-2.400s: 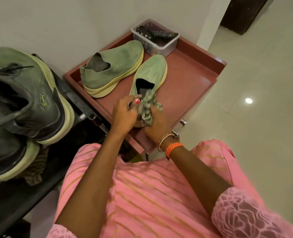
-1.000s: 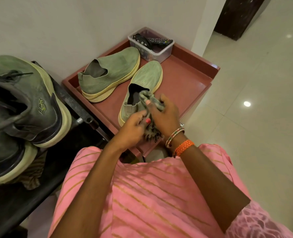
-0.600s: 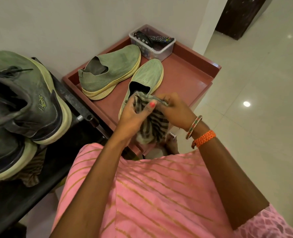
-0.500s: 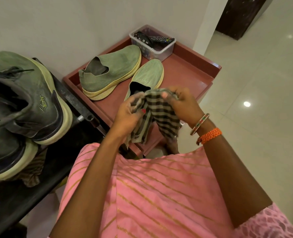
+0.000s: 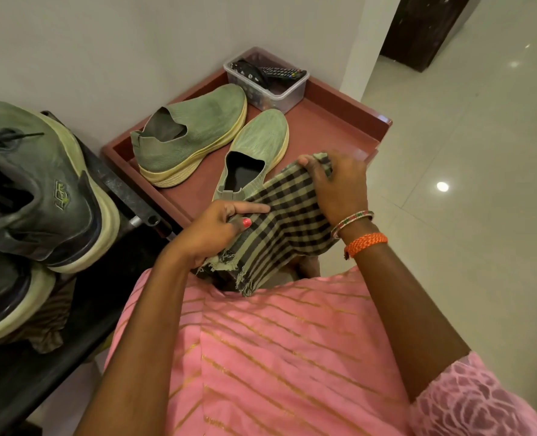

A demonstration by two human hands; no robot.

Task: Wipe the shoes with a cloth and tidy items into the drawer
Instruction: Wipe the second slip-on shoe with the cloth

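Both hands, left hand (image 5: 212,229) and right hand (image 5: 336,184), pinch opposite ends of soft, light green-and-black checked cloth (image 5: 287,221), best gripped at edges.

The checked cloth (image 5: 287,221) covers the heel of the nearer green slip-on shoe (image 5: 254,152) and the near rim of the red tray (image 5: 339,124). Fingertips of the right hand (image 5: 339,184) are buried in the cloth fold at 12 o'clock. The dark sneakers (image 5: 34,196), at 9 o'clock, are cut off by the left edge. Contents of the clear plastic box (image 5: 270,81), at 12 o'clock, are partly hidden: one remote control (image 5: 281,72) is legible, the rest indistinct.
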